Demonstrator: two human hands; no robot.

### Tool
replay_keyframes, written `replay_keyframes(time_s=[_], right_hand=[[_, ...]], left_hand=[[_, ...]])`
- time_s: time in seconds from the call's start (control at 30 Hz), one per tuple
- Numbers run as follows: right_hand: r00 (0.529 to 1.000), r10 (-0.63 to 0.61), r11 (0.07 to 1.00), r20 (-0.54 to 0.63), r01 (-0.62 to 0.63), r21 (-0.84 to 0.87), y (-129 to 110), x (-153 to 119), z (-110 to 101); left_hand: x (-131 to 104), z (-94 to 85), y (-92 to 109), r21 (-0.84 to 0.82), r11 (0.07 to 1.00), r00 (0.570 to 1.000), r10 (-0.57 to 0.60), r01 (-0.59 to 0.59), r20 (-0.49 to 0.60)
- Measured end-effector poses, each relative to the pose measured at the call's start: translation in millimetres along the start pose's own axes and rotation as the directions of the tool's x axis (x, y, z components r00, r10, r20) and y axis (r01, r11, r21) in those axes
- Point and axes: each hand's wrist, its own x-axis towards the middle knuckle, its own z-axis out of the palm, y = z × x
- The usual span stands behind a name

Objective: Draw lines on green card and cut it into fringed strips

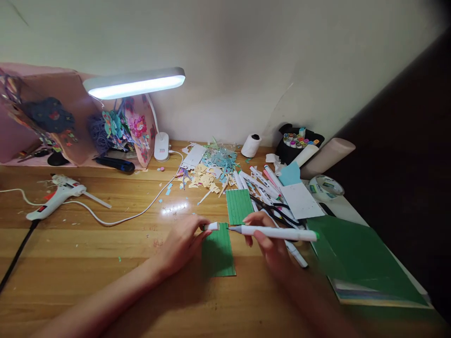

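Item: my left hand [183,241], thumb and fingers pinched on a white cap [212,226] above the far end of the nearer green card [219,256].
Item: my right hand [269,239], apart from the left, fingers closed round a white marker [278,233]; its dark tip faces the cap, not touching it.
Item: nearer green card, flat on the desk [169,300], between my hands.
Item: farther green card [239,206], dark-lined, just beyond.
Also I list: scissors [278,209] among loose markers [260,183]; heaped paper scraps [207,176]; left, a glue gun [58,199]; right, a green sheet [366,258] atop others.
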Motion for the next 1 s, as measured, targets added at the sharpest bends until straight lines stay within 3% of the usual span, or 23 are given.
replay_keyframes(time_s=[0.13, 0.3, 0.4, 0.5, 0.7, 0.87, 1.0], right_hand=[[0.991, 0.048, 0.998, 0.129, -0.052, 0.026, 0.6, -8.8, 7.8], [0.987, 0.006, 0.988, 0.161, -0.031, 0.15, 4.4, -10.5, 6.2], [0.971, 0.003, 0.995, 0.239, -0.027, 0.099, 7.5, -12.3, 5.5], [0.952, -0.071, 0.997, 0.298, 0.069, 0.015, 9.7, -14.8, 7.5], [0.917, -0.224, 0.97, 0.329, 0.242, -0.014, 11.4, -14.8, 13.8], [0.906, -0.183, 0.97, 0.382, 0.229, -0.079, 13.0, -14.2, 16.5], [0.911, -0.038, 0.944, 0.412, 0.169, -0.285, 7.2, -7.5, 11.0]], left_hand=[[-7.3, 1.5, 8.8, -0.039, 0.999, 1.0, 0.004, -0.002, 0.03], [-11.0, 2.4, 10.0, -0.242, 0.969, 0.999, -0.035, 0.041, 0.027], [-11.0, 2.9, 9.4, -0.323, 0.946, 0.995, -0.003, 0.034, 0.098], [-11.5, 1.6, 9.1, -0.359, 0.933, 0.978, 0.062, 0.015, 0.201], [-14.5, -5.0, 14.3, -0.34, 0.938, 0.956, 0.039, 0.065, 0.29], [-13.9, -4.7, 13.0, -0.296, 0.955, 0.953, 0.075, 0.015, 0.292], [-7.2, 1.0, 3.2, -0.311, 0.945, 0.925, 0.026, 0.101, 0.378]])
